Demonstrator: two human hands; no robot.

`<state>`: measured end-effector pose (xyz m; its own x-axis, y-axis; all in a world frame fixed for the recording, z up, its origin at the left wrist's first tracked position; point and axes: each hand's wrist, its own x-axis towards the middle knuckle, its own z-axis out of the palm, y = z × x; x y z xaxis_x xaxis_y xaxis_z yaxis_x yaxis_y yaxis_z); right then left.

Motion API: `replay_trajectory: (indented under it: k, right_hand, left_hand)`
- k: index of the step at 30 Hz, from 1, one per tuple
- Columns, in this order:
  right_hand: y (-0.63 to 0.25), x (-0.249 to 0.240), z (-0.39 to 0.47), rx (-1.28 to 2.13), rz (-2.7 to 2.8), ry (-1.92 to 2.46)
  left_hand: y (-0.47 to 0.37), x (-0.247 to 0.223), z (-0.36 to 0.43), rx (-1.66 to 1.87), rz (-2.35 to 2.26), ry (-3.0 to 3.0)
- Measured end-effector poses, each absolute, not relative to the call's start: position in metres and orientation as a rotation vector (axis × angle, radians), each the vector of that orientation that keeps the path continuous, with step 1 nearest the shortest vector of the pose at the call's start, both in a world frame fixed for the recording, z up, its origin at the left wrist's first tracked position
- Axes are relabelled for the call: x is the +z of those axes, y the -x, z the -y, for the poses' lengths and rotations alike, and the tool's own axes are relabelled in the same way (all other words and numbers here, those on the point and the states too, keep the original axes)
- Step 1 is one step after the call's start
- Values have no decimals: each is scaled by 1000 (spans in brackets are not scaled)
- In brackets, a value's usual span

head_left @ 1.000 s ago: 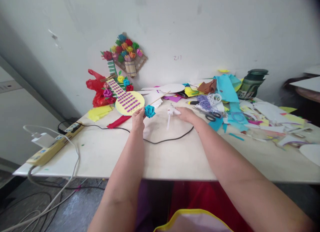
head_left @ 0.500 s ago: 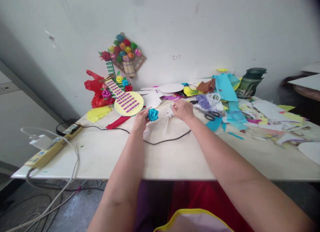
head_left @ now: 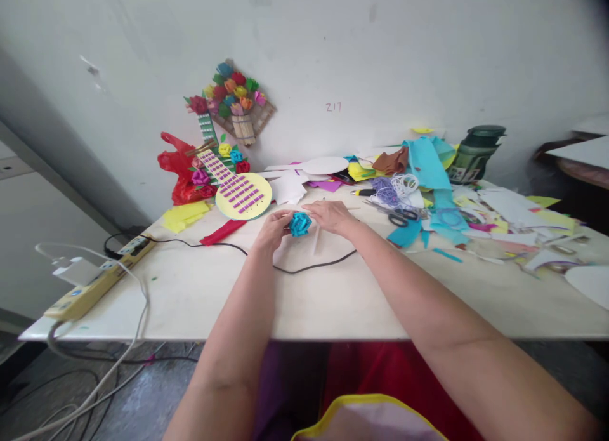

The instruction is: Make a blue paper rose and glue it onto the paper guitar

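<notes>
A blue paper flower (head_left: 300, 224) is pinched in my left hand (head_left: 275, 229), just above the table. My right hand (head_left: 329, 215) has come up against the flower's right side, its fingers bent and closed at the flower's upper edge. Part of a thin pale stick (head_left: 353, 208) shows past the right hand; the fingers cover the rest. Below the right hand lies a narrow white strip (head_left: 316, 240), partly covered. What the right fingertips press on is mostly hidden.
A yellow paper guitar (head_left: 243, 195) leans back left, near paper flowers (head_left: 238, 89). Scissors (head_left: 403, 219), string (head_left: 392, 190) and paper scraps (head_left: 514, 216) lie right, by a green bottle (head_left: 476, 154). A black cord (head_left: 295, 273) crosses the table to a power strip (head_left: 102, 279).
My right hand has moved left from the white pieces to the blue flower. My left hand has shifted slightly right with the flower. The stick is now mostly covered.
</notes>
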<state>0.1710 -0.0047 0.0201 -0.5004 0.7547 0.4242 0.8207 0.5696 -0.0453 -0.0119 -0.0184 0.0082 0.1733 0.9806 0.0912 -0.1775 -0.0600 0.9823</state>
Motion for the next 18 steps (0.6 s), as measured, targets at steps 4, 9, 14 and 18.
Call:
replay_trajectory:
  k: [4,9,14,18]
  right_hand:
    - [-171,25,7,-96,2455,1272]
    - [-173,30,11,21,2436,1228]
    - [-174,28,8,147,2412,1071]
    - [-175,27,6,198,2368,1044]
  left_hand:
    - [13,5,17,1168,-894,-1239]
    - [13,4,17,1159,-890,-1241]
    - [13,7,19,1134,-868,-1234]
    - [15,7,19,1111,-841,-1241]
